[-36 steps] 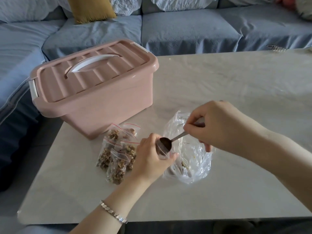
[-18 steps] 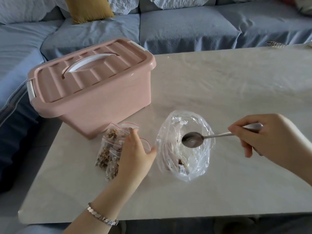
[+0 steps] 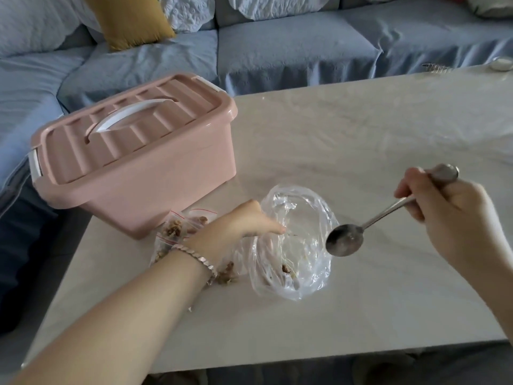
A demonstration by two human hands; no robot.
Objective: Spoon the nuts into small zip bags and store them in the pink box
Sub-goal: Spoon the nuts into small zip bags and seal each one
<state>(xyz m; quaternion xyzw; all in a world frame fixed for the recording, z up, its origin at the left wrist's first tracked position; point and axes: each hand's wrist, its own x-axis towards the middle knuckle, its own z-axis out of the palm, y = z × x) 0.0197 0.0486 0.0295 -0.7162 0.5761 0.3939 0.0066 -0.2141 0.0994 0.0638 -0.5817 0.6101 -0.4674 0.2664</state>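
The pink box [image 3: 155, 184] stands at the table's left with its lid shut and white handle flat. Several small zip bags of nuts [image 3: 173, 229] lie in front of it, partly under my left wrist. My left hand [image 3: 238, 226] reaches right, fingertips at the left rim of the large clear bag [image 3: 305, 284]; whether it pinches the plastic is unclear. A few nuts [image 3: 286, 269] remain at that bag's bottom. My right hand [image 3: 455, 215] grips the metal spoon [image 3: 344, 243], whose empty bowl hovers over the clear bag's right rim.
The pale marble-look table [image 3: 361, 151] ends close to me and at the left beside the box. A blue sofa [image 3: 291, 48] with a yellow cushion [image 3: 130, 20] runs behind and to the left. A spiral object [image 3: 437, 67] and a white round item [image 3: 501, 63] sit far right.
My left hand set the filled small bag on the pile, then reached to the clear bag's rim. My right hand drew the emptied spoon back to the right.
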